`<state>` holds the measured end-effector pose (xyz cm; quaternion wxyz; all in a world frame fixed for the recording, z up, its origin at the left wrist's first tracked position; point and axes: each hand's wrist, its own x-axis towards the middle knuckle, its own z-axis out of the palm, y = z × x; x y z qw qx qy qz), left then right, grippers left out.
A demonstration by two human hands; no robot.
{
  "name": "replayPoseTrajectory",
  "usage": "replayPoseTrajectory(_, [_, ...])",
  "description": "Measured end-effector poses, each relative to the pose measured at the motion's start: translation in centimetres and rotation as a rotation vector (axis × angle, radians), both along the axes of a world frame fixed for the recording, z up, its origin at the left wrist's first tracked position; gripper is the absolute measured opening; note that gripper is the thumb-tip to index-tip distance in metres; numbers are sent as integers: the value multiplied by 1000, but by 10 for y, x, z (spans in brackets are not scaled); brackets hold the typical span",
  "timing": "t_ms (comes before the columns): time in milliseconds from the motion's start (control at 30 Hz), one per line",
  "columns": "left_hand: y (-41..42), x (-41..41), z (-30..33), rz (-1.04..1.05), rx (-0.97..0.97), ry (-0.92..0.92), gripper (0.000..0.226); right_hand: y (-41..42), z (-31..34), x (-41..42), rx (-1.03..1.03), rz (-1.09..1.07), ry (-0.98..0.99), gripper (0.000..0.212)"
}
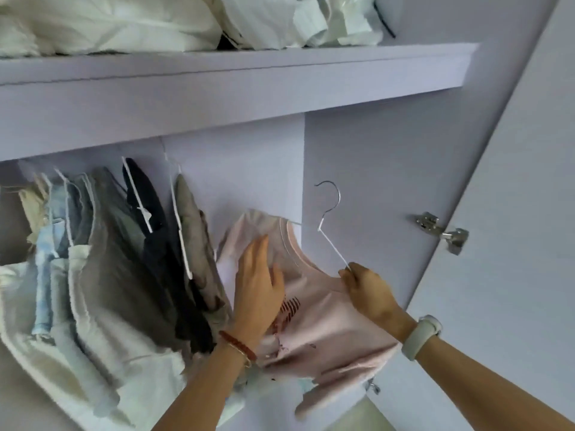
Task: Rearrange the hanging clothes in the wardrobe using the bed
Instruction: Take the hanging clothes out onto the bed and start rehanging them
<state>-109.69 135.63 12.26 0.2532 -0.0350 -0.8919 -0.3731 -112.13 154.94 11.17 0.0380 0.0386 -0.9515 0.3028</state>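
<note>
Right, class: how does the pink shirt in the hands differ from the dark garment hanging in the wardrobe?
The pink shirt is pale, the dark garment near black. The pink shirt's hanger hooks on nothing, gripped by the right hand; the dark garment hangs among others. Both are on white hangers.

Soft matt cloth on the pale pink printed T-shirt (326,321), and it's riding a thin white-coated wire hanger (334,250) with a bare shiny metal hook. Smooth matt lilac wardrobe panels (249,188) behind, a glossy steel door hinge (441,231), crumpled white fabric bedding (124,23) up top
</note>
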Motion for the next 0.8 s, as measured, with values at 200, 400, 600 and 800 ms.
replayPoseTrajectory(200, [84,9,-52,-239,-201,-110,51,89,-24,116,127,-178,162,26])
replayPoseTrajectory(400, [182,48,-67,-814,-282,-118,33,170,-35,242,256,-451,182,19])
replayPoseTrajectory(600, [307,113,-84,-1221,-263,-321,15,238,-82,378,80,-853,49,24])
replayPoseTrajectory(800, [442,241,-98,-1539,-383,-289,16,257,-116,513,-193,-1290,-2,25])
